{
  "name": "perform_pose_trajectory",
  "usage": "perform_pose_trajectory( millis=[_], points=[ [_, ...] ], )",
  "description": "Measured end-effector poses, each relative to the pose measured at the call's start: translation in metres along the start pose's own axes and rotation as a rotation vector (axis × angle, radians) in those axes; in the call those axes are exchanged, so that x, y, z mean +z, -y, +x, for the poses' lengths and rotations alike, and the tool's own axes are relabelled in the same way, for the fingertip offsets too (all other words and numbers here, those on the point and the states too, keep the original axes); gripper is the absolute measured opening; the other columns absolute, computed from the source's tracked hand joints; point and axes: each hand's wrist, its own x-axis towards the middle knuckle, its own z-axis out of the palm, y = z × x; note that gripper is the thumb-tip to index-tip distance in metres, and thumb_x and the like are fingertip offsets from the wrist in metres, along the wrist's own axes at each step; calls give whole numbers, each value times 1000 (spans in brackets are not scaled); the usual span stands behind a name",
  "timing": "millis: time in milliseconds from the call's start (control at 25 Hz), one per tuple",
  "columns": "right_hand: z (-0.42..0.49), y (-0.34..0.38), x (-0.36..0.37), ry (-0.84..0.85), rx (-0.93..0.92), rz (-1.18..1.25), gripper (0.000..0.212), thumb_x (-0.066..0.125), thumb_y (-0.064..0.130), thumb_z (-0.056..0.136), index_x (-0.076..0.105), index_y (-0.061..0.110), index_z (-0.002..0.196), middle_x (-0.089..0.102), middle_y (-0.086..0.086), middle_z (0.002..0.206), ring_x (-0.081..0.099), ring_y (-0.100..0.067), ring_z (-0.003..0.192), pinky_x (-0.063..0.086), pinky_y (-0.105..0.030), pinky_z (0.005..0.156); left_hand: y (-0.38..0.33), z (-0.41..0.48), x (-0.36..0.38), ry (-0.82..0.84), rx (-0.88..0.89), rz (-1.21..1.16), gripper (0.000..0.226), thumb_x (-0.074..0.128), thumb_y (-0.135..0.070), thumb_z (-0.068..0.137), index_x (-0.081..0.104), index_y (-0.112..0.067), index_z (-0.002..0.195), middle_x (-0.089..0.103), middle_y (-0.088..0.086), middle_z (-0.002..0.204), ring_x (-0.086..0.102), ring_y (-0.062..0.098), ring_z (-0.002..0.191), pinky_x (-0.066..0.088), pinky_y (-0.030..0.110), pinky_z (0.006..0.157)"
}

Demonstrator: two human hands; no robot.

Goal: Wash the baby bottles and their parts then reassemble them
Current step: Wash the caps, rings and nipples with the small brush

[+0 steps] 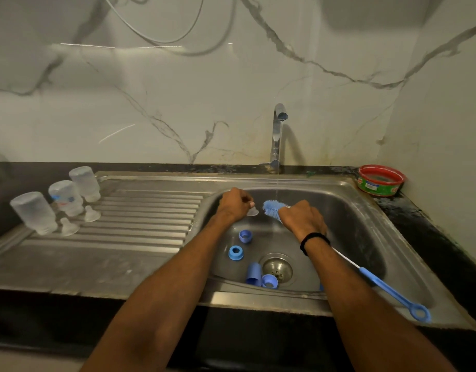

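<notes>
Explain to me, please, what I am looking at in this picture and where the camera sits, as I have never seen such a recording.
There is no machine here. A person is washing up by hand, and the single picture comes from a camera worn on their head, looking down at both arms. The left hand pinches a clear teat. The right hand grips a blue bottle brush, its bristles beside the teat, under the running tap. In the sink lie three blue rings and a blue cap. On the draining board to the left, three clear bottles stand upside down, with two more teats beside them. A red tub sits on the counter at the right.
</notes>
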Motion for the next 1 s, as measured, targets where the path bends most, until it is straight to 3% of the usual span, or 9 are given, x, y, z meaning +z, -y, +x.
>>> perform_pose_trajectory(
  millis=[240,400,560,680,840,1000],
  points=[
    [-12,18,-2,-38,-110,-50,41,62,43,83,66,9,106,66,-11,94,63,-29,83,52,-34,69,-2,-21,-22,-57,-6,20,19,71,-21,92,75,-14,109,75,5,107,68,19,100,54,35,94],
    [-24,44,3,8,-217,-92,50,63,51,88,66,6,109,67,-16,101,64,-33,91,43,-31,68,-6,-37,-51,-142,-30,8,19,70,-26,92,76,-15,107,75,6,102,69,20,94,56,34,90],
    [-47,88,17,44,-326,-72,40,65,40,90,67,4,105,58,-11,85,57,-29,80,41,-31,66,17,-50,-97,-266,-101,26,18,69,-21,89,76,-13,104,75,9,105,69,25,100,53,34,88],
    [-65,127,35,92,-412,-36,27,67,28,86,67,6,101,64,-12,90,60,-30,82,39,-29,65,41,-56,-143,-315,-151,71,14,69,-16,87,77,-12,97,76,10,101,70,26,100,54,33,88],
    [-86,176,62,141,-473,1,13,62,23,86,57,13,91,56,-7,86,52,-26,77,39,-28,64,88,-57,-216,-270,-273,159,15,78,-22,81,77,-12,93,76,8,95,71,24,94,56,30,80],
    [-99,211,94,215,-483,57,19,62,26,88,62,12,101,60,-6,92,57,-27,84,39,-28,65,135,-52,-278,-213,-409,286,39,85,-25,74,71,-8,106,74,13,106,71,30,98,59,42,89]
  ],
)
